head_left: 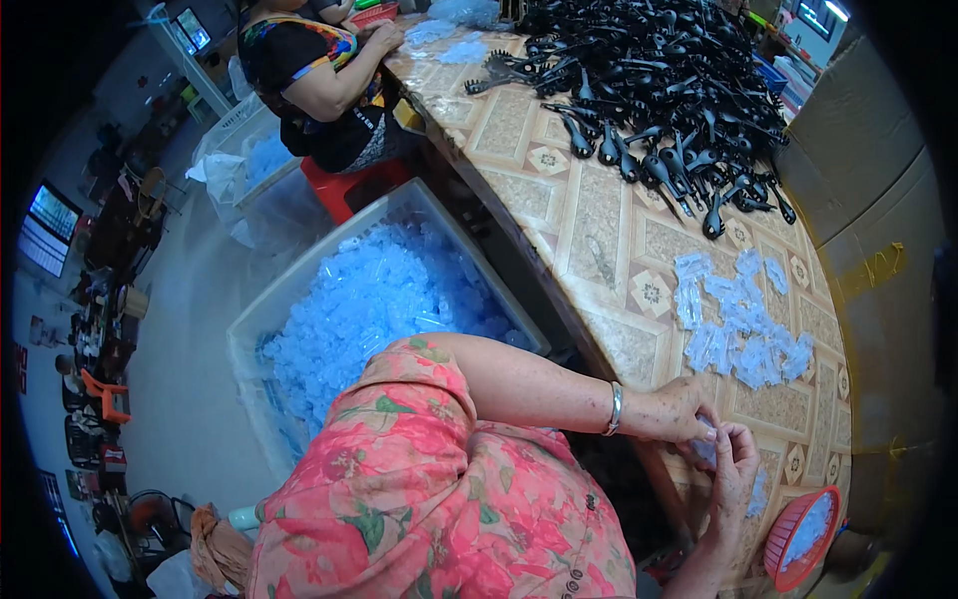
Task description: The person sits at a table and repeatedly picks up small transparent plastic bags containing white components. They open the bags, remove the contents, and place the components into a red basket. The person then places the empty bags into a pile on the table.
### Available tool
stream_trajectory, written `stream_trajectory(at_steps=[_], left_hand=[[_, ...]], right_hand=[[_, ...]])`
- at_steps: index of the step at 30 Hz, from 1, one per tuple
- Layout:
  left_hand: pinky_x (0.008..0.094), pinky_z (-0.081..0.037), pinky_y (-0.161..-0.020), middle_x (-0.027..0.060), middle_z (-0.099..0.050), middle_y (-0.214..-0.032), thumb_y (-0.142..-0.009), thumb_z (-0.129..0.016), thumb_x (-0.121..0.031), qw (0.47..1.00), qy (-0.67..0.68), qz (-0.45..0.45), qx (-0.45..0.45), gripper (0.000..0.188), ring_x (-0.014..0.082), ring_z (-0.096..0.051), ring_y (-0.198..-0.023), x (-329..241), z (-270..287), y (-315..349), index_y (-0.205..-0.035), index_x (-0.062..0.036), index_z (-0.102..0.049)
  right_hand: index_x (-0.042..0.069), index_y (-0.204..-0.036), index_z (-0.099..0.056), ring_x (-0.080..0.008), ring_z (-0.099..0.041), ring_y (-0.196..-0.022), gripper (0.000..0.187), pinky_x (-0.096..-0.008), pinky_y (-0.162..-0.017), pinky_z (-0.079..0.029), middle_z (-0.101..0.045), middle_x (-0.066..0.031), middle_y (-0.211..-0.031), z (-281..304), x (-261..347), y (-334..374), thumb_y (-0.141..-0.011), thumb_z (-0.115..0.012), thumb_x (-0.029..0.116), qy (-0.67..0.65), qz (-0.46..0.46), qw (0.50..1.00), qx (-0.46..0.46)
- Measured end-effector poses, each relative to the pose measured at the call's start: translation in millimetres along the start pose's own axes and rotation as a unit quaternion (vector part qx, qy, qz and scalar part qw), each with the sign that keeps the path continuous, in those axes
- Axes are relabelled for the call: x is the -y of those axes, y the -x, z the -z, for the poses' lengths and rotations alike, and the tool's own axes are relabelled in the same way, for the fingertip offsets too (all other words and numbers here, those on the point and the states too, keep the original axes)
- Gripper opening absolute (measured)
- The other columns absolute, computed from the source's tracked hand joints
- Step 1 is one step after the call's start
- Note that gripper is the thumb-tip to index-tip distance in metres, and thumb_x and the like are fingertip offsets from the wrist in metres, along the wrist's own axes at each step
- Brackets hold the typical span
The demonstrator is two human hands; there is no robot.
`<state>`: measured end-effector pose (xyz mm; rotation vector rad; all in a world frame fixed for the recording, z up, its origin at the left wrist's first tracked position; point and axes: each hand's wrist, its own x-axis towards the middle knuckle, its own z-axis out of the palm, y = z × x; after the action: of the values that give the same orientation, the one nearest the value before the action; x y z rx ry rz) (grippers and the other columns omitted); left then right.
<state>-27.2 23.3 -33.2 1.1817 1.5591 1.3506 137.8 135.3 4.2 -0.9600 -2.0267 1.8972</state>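
Note:
At the near edge of the patterned table (589, 245), my left hand (679, 409), with a metal bangle at its wrist, and my right hand (735, 469) meet with closed fingertips. Pinched between them is a small clear plastic piece (705, 447), partly covered by the fingers, so its exact kind is unclear. Just beyond my hands lies a loose spread of similar clear plastic pieces (743, 334). A few more pieces (757, 493) rest beside my right hand. Close by on the right stands a red plastic basket (775, 547) with small whitish pieces inside.
Black plastic kitchen utensils (659, 90) form a large heap across the far table. Tall cardboard (878, 200) borders the right side. Left of the table, a white tub (261, 309) holds many clear pieces. Another person (324, 90) sits on a red stool (327, 192) at the far left.

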Motion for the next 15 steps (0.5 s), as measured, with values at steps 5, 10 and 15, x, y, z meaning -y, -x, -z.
stream_trajectory(at_steps=[5, 10, 15], left_hand=[[0.0281, -0.057, -0.067, 0.0069, -0.070, -0.090, -0.088, -0.069, -0.011, 0.998, 0.043, -0.052, -0.018, 0.022, 0.0123, -0.068, -0.076, -23, 51, 44, -0.108, -0.0003, -0.070], [0.0291, -0.060, -0.079, 0.0071, -0.068, -0.109, -0.093, -0.065, -0.008, 0.988, -0.063, 0.104, -0.094, 0.028, 0.0177, -0.070, -0.093, -49, 166, 129, -0.119, 0.0012, -0.066], [0.0273, -0.056, -0.062, 0.0114, -0.072, -0.095, -0.087, -0.073, -0.012, 0.850, -0.490, 0.146, -0.129, 0.024, 0.0161, -0.070, -0.069, -33, 227, 182, -0.106, 0.0022, -0.070]], right_hand=[[0.006, -0.109, -0.064, -0.0055, -0.056, -0.092, 0.013, -0.0224, -0.069, -0.051, -0.061, 0.0013, -0.101, -21, 4, 29, -0.098, -0.061, 0.013, 0.012, 0.068, 0.987, -0.143], [0.002, -0.105, -0.066, -0.0090, -0.058, -0.101, 0.012, -0.0223, -0.079, -0.051, -0.064, -0.0024, -0.108, -9, 2, 54, -0.096, -0.065, 0.008, 0.101, 0.174, 0.956, -0.212], [0.001, -0.104, -0.067, -0.0080, -0.060, -0.096, 0.010, -0.0218, -0.076, -0.050, -0.065, -0.0021, -0.108, -4, -26, 66, -0.096, -0.064, 0.006, 0.056, 0.194, 0.943, -0.266]])
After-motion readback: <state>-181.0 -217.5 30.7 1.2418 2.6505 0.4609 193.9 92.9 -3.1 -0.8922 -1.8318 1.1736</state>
